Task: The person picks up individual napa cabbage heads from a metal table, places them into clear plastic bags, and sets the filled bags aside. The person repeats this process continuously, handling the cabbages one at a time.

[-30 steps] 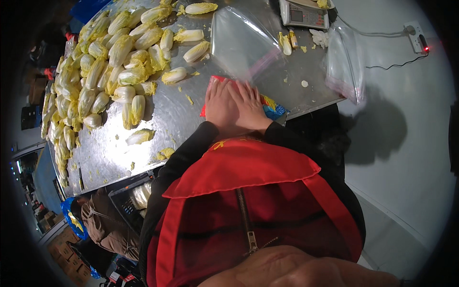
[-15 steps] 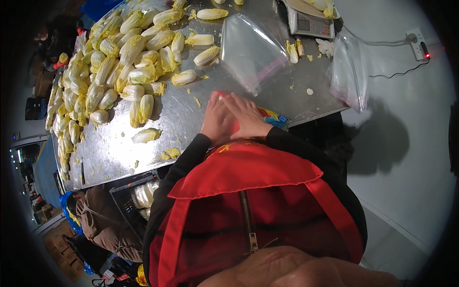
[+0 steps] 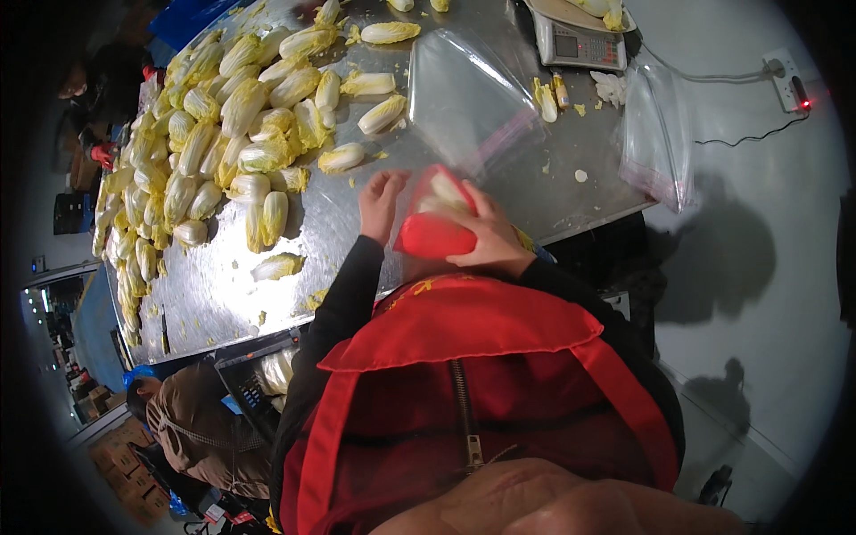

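My right hand (image 3: 490, 234) is wrapped round the right side of a red packet (image 3: 435, 234) with a pale, whitish part showing at its top, held close to my apron at the table's near edge. What lies inside the packet I cannot make out. Just left of it is my left hand (image 3: 382, 203), apart from the red part, its fingers curled and pressed together; whether anything thin is in them is too small to see. Beyond my hands lies a stack of clear plastic bags (image 3: 464, 98) on the metal table (image 3: 343, 209).
Napa cabbages (image 3: 241, 111) are heaped across the table's left half, with several loose ones nearby. A scale (image 3: 580, 45) stands far right, and more clear bags (image 3: 658, 134) hang over the right edge. A person (image 3: 196, 419) bends beside a dark crate (image 3: 245, 379) at lower left.
My hands, which lay together over the red packet, have parted. The left has moved left off it and curled; the right now grips the packet's side, showing more of it.
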A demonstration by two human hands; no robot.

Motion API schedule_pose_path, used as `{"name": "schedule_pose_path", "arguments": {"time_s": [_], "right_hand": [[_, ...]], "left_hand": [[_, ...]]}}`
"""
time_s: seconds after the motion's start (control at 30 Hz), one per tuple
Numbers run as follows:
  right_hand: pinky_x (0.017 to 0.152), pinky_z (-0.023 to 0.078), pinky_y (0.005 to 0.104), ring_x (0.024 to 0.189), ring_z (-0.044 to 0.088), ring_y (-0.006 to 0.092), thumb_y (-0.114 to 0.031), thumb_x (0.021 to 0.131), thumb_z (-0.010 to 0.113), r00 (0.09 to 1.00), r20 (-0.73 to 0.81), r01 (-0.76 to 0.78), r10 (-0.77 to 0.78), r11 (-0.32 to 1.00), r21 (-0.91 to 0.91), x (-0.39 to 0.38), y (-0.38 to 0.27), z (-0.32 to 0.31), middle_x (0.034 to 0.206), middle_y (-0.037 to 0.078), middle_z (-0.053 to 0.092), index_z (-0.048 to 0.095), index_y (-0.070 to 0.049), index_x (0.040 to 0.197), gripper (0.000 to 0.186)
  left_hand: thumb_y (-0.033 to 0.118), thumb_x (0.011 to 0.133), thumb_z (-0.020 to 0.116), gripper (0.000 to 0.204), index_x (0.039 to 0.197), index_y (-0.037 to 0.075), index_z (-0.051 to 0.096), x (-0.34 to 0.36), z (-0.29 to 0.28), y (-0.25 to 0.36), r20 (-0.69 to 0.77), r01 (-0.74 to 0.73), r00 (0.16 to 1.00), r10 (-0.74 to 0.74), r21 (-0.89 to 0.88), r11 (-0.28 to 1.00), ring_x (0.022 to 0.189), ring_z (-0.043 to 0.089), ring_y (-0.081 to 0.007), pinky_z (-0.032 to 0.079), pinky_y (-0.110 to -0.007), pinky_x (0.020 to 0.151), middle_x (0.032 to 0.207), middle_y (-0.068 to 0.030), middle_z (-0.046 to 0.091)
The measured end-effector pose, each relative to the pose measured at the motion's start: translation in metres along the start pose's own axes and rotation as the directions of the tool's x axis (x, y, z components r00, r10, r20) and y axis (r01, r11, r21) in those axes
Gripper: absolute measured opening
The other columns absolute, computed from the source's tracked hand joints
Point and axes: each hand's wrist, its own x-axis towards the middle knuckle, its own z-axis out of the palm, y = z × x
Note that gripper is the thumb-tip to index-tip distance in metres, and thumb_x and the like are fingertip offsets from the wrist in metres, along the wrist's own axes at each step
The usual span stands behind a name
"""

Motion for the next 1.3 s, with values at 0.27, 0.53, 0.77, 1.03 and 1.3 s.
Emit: {"name": "schedule_pose_path", "arguments": {"time_s": [0.27,0.53,0.77,1.03,1.3], "right_hand": [[0.112,0.032,0.0445,0.139,0.034,0.0403,-0.030,0.066,0.085,0.850,-0.416,-0.337,0.323,0.941,0.041,-0.026,0.059,-0.039,0.153,0.027,0.025,0.057,-0.011,0.137,0.079],[0.109,0.035,0.0476,0.134,0.038,0.0425,-0.035,0.063,0.086,0.808,-0.456,-0.432,0.373,0.902,-0.027,-0.031,0.077,-0.025,0.150,0.029,0.030,0.062,-0.017,0.133,0.076],[0.111,0.033,0.0452,0.137,0.035,0.0381,-0.028,0.063,0.087,0.775,-0.434,-0.507,0.459,0.862,0.006,-0.029,0.065,-0.030,0.151,0.022,0.031,0.061,-0.017,0.134,0.076],[0.113,0.032,0.0442,0.138,0.035,0.0356,-0.023,0.063,0.087,0.751,-0.446,-0.503,0.486,0.860,0.091,-0.043,0.050,-0.025,0.150,0.018,0.032,0.059,-0.016,0.134,0.077],[0.112,0.035,0.0443,0.138,0.035,0.0355,-0.025,0.061,0.088,0.730,-0.444,-0.464,0.520,0.854,0.237,-0.045,0.032,-0.025,0.151,0.019,0.032,0.061,-0.021,0.134,0.078]], "left_hand": [[0.023,0.088,0.065,0.047,0.128,-0.002,0.058,0.135,0.040,-0.003,0.057,-0.247,0.957,0.286,0.678,0.692,0.118,0.056,-0.0354,0.043,-0.043,0.103,0.125,-0.0232,0.060],[0.021,0.092,0.051,0.038,0.128,0.017,0.062,0.139,0.089,-0.018,0.719,-0.718,0.689,0.091,0.694,-0.042,0.140,0.035,-0.0366,0.027,-0.052,0.115,0.147,-0.0172,0.043],[0.020,0.086,0.060,0.034,0.118,0.012,0.069,0.165,0.072,0.030,0.607,-0.604,0.775,0.177,0.794,-0.074,0.143,0.030,-0.0381,0.021,-0.054,0.117,0.148,-0.0146,0.044],[0.024,0.077,0.071,0.018,0.090,0.011,0.069,0.144,0.128,-0.004,0.530,-0.556,0.831,0.171,0.776,0.298,0.095,0.060,-0.0313,0.049,-0.042,0.083,0.097,-0.0082,0.063],[0.027,0.080,0.070,0.016,0.084,0.011,0.070,0.163,0.099,-0.008,0.606,-0.609,0.783,0.137,0.705,0.364,0.089,0.061,-0.0316,0.051,-0.043,0.077,0.085,-0.0079,0.064]]}}
